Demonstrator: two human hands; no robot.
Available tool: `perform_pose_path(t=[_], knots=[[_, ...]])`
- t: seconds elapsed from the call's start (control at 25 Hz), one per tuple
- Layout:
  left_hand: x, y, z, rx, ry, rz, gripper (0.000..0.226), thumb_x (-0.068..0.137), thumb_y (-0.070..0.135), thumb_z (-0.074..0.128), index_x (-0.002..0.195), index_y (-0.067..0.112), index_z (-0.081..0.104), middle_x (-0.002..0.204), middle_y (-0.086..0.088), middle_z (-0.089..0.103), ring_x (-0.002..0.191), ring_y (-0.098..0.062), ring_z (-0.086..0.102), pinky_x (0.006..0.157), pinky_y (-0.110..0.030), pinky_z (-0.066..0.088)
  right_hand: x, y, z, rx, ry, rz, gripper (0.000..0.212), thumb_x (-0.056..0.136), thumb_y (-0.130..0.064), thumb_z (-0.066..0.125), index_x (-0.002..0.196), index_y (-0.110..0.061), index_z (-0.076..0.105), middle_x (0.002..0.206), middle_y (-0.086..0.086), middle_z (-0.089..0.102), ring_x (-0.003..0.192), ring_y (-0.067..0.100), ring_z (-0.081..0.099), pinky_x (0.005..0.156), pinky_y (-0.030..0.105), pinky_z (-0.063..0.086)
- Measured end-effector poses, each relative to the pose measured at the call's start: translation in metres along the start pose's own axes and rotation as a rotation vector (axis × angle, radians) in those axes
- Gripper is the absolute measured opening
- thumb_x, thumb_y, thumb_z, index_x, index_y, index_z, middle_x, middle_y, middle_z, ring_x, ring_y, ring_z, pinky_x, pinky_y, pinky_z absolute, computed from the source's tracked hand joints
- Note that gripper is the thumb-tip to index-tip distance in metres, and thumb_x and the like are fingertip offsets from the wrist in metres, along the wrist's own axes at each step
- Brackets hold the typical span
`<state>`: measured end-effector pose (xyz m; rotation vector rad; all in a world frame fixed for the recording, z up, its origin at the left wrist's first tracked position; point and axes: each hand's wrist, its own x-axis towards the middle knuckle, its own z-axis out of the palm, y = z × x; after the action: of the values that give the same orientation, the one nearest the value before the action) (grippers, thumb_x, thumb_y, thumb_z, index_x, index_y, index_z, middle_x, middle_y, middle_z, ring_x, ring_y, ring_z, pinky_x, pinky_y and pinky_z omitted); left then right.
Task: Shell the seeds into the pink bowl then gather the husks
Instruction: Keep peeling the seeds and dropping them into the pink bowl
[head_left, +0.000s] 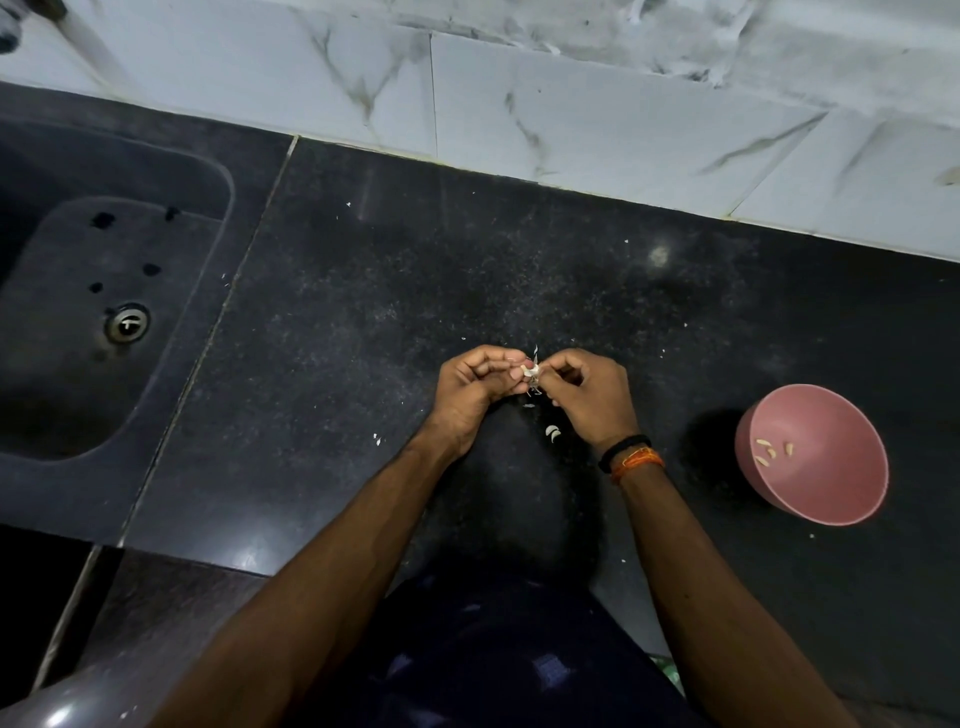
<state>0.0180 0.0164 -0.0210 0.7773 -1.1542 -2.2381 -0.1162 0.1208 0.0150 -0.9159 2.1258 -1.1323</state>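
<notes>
Four seeds (772, 450) inside one pink bowl (852, 499)

A dark speckled stone surface (395, 291) runs across the view. Set into its left end is a dark sink (93, 312) with a round metal drain (127, 322) in its floor. Behind both, white marble-veined wall tiles (571, 104) meet the back edge along a pale grout line.

The light is dim and comes from above and behind me: my head and shoulders throw a broad shadow on the table (519, 270) below my hands. Small glints mark its near edge. Wide-angle bending curves the wall tiles (571, 109); corners blur.
</notes>
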Motion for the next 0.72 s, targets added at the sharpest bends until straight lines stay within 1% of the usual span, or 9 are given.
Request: perform_pose_path(t=[0.12,0.32,0.64,0.72], knots=[[0.0003,-0.0005,-0.0001,0.005,0.001,0.011,0.019,0.086,-0.011,0.066,0.100,0.001,0.072,0.098,-0.020,0.073,0.090,-0.026,0.069,0.083,-0.032,0.059,-0.0006,0.0003,-0.0016,-0.003,0.000,-0.003,0.005,0.085,-0.019,0.075,0.080,-0.018,0.076,0.076,-0.008,0.072,0.069,0.008,0.067,0.070,0.037,0.059],[-0.0009,0.0000,-0.0007,0.011,-0.018,0.029,0.019,0.085,-0.008,0.067,0.099,0.004,0.073,0.096,-0.018,0.073,0.088,-0.025,0.067,0.081,-0.030,0.058,-0.0012,-0.0010,-0.0008,0.004,-0.014,0.008,0.006,0.085,-0.019,0.074,0.079,-0.017,0.076,0.076,-0.007,0.072,0.070,0.009,0.067,0.072,0.041,0.061],[-0.0022,-0.0001,-0.0007,0.017,-0.019,0.030,0.016,0.085,-0.003,0.064,0.098,0.004,0.072,0.094,-0.011,0.072,0.085,-0.017,0.066,0.078,-0.027,0.055,-0.0009,0.0008,0.0012,0.011,-0.009,0.044,0.007,0.086,-0.017,0.073,0.080,-0.019,0.076,0.074,-0.006,0.072,0.069,0.011,0.068,0.074,0.045,0.061],[-0.0019,-0.0003,-0.0014,0.021,-0.014,0.027,0.016,0.088,-0.005,0.063,0.099,0.003,0.071,0.093,-0.010,0.072,0.084,-0.015,0.065,0.078,-0.026,0.054,-0.0007,0.0012,-0.0001,-0.001,-0.002,0.040,0.008,0.087,-0.017,0.072,0.079,-0.019,0.076,0.073,-0.007,0.072,0.070,0.012,0.069,0.074,0.047,0.061]])
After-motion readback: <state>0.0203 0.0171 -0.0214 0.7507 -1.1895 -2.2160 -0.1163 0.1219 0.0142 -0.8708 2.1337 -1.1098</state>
